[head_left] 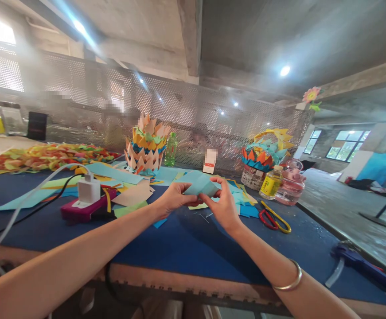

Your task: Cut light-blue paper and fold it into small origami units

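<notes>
At the left of the frame I see a heap of small orange, yellow and green paper pieces (56, 156) on the blue-topped bench (193, 252). Next comes a white plug adapter (89, 191) in a magenta power strip (76, 212), then a tiered paper ornament with pointed petals (148, 146). At the centre, my left hand (176, 196) and right hand (222, 204) are close together, fingers clamped on a folded light-blue paper sheet (197, 186) above the bench. Right of them lie scissors with red and yellow handles (275, 218), near a yellow-labelled bottle (270, 184). At the lower right is a blue glue gun (355, 261).
</notes>
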{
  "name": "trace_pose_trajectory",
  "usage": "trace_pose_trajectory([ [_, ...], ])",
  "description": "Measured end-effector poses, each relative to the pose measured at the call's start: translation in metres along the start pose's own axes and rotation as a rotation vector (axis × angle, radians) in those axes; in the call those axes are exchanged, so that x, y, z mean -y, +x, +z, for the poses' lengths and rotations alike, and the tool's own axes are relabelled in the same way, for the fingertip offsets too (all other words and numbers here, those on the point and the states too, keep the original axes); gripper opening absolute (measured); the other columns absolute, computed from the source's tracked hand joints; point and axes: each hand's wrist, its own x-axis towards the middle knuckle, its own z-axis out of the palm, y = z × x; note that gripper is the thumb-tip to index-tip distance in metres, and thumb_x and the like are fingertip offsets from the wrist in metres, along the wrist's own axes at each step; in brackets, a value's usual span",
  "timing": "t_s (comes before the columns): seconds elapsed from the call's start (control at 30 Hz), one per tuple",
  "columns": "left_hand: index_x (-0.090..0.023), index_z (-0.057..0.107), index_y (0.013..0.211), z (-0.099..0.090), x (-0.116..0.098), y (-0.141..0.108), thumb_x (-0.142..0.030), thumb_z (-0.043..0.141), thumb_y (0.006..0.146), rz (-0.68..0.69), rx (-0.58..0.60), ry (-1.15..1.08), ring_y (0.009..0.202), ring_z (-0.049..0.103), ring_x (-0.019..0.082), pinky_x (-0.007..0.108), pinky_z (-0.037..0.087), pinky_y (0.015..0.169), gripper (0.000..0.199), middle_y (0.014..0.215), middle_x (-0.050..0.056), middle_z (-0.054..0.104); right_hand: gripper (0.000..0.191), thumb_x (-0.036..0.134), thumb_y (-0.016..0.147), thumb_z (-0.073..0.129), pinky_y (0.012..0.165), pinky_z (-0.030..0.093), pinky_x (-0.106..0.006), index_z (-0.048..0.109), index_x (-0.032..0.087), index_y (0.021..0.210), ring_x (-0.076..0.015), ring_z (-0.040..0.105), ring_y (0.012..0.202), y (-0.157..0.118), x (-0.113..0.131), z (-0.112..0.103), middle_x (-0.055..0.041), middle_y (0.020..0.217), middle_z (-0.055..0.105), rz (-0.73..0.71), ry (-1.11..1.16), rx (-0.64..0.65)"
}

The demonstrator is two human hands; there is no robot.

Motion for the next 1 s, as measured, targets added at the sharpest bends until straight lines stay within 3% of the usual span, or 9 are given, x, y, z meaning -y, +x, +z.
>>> trace_pose_trajectory([
  [0.2, -0.011, 0.065, 0.082, -0.0023, 0.0001, 0.0003, -0.041, 0.072, 0.059, -0.077, 0.004, 0.129, 0.065, 0.066, 0.02, 0.032, 0.051, 0.067, 0.039, 0.065, 0.007, 0.069, 0.047, 0.031, 0.066, 0.065, 0.063, 0.044, -0.028, 0.044, 0.019, 0.107, -0.0138, 0.054, 0.064, 0.0, 0.0005, -0.0011, -0.0003, 0.08, 0.057, -0.019, -0.036, -0.032],
  [0.53, -0.012, 0.066, 0.077, -0.0046, 0.001, 0.0034, -0.04, 0.07, 0.062, -0.001, -0.016, 0.178, 0.06, 0.064, 0.016, 0.028, 0.051, 0.064, 0.032, 0.062, 0.005, 0.069, 0.049, 0.029, 0.064, 0.067, 0.059, 0.044, -0.026, 0.043, 0.019, 0.105, -0.0126, 0.054, 0.059, 0.0026, -0.0077, 0.0034, 0.0026, 0.07, 0.057, 0.031, 0.082, 0.025],
  [0.77, -0.012, 0.068, 0.068, -0.0031, -0.001, 0.0031, -0.041, 0.071, 0.06, -0.037, -0.036, 0.214, 0.056, 0.063, 0.017, 0.026, 0.05, 0.06, 0.03, 0.059, 0.006, 0.068, 0.05, 0.026, 0.063, 0.067, 0.058, 0.045, -0.028, 0.046, 0.019, 0.109, -0.0137, 0.054, 0.057, 0.0061, -0.0043, -0.0034, 0.0033, 0.063, 0.057, 0.062, 0.055, 0.075],
  [1.0, -0.013, 0.066, 0.074, -0.0067, 0.0022, 0.006, -0.04, 0.073, 0.058, -0.065, -0.069, 0.201, 0.055, 0.063, 0.017, 0.027, 0.05, 0.059, 0.033, 0.056, 0.005, 0.067, 0.05, 0.026, 0.062, 0.068, 0.056, 0.043, -0.027, 0.047, 0.018, 0.106, -0.013, 0.052, 0.053, 0.0075, -0.006, -0.0051, 0.0048, 0.057, 0.055, 0.073, 0.075, 0.066],
])
